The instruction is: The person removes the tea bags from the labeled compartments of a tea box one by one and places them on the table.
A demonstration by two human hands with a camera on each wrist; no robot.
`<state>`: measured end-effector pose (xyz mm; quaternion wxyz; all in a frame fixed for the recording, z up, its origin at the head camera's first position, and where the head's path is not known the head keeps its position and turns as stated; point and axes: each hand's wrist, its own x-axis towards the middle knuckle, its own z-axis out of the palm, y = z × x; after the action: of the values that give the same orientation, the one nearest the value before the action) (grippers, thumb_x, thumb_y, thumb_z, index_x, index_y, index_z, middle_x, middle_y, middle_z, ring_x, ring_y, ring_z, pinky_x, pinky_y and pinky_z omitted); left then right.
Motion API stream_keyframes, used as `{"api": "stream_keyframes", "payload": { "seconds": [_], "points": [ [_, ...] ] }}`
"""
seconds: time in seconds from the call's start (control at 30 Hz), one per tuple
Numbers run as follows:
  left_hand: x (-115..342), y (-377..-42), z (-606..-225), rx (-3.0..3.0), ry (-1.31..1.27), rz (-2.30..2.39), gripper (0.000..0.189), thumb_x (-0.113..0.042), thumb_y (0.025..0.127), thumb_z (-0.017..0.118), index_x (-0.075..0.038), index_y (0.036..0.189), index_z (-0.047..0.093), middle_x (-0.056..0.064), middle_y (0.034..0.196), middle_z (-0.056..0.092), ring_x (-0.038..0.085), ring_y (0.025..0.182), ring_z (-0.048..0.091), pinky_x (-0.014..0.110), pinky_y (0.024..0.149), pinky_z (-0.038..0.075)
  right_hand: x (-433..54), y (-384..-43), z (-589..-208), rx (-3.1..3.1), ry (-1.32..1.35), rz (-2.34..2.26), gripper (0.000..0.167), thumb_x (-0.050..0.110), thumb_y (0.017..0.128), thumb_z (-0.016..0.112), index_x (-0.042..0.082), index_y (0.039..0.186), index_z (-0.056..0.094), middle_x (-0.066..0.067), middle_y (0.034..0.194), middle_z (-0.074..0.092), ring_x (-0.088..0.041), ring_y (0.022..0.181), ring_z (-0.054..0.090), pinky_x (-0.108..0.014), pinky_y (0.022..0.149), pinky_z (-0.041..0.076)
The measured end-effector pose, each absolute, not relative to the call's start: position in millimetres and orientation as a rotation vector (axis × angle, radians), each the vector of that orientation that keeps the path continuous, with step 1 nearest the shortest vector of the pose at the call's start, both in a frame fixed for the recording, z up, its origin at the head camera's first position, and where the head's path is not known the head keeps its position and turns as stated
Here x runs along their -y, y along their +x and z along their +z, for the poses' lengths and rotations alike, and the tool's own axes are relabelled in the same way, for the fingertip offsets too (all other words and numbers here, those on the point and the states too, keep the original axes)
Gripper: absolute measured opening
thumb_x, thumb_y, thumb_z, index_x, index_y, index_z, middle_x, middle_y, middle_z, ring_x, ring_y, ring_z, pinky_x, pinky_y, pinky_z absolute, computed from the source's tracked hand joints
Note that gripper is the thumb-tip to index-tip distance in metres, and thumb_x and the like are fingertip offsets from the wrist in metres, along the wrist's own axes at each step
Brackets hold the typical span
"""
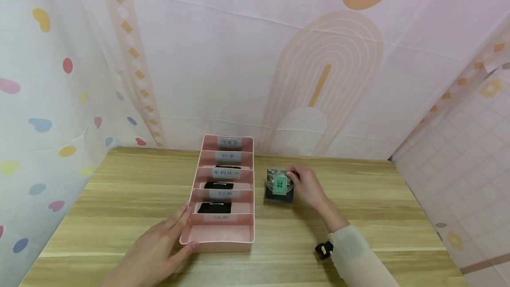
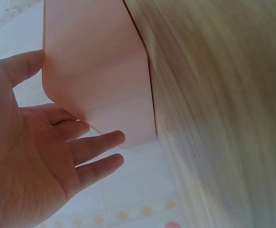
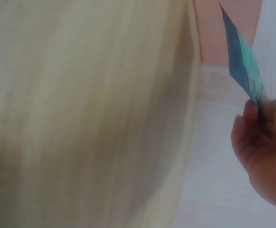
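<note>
On the table (image 1: 358, 198), the right hand (image 1: 308, 186) pinches a packet (image 1: 280, 184) (green label) above a stack (image 1: 279, 197). The left hand (image 1: 155, 247), fingers straight, touches the tray (image 1: 221, 242).

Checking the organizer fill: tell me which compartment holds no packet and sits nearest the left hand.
The front compartment of the pink organizer, beside the left hand; dark packets show in compartments behind it.

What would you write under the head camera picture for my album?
Left hand steadies a pink divided tray while the right hand pinches a green-labelled packet.
</note>
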<state>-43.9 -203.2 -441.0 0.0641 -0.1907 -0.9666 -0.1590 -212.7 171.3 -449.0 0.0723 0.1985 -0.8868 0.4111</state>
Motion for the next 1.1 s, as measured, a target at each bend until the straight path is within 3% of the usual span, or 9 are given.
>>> {"api": "stream_keyframes", "payload": {
  "seconds": [0.47, 1.1],
  "points": [
    [204, -44, -443, 2.848, -0.619, -0.458, 0.080, -0.049, 0.098, 0.070, 0.001, 0.156, 0.046, 0.013, 0.161, 0.046, 0.032, 0.130, 0.062, 0.049, 0.101, 0.055, -173, -225, -473, 2.874, 0.505, 1.243, 0.010, 0.000, 0.104, 0.062, 0.002, 0.100, 0.071, -0.004, 0.089, 0.069, -0.014, 0.080, 0.060, -0.032, 0.072, 0.054],
    [204, -43, -441, 2.866, -0.595, -0.463, 0.082, -0.048, 0.097, 0.073, -0.002, 0.158, 0.045, 0.011, 0.162, 0.046, 0.031, 0.130, 0.062, 0.049, 0.101, 0.055, -172, -233, -481, 2.926, 0.514, 1.133, 0.005, 0.001, 0.101, 0.066, 0.003, 0.097, 0.067, -0.003, 0.087, 0.066, -0.014, 0.077, 0.057, -0.032, 0.070, 0.051]
  ]
}}
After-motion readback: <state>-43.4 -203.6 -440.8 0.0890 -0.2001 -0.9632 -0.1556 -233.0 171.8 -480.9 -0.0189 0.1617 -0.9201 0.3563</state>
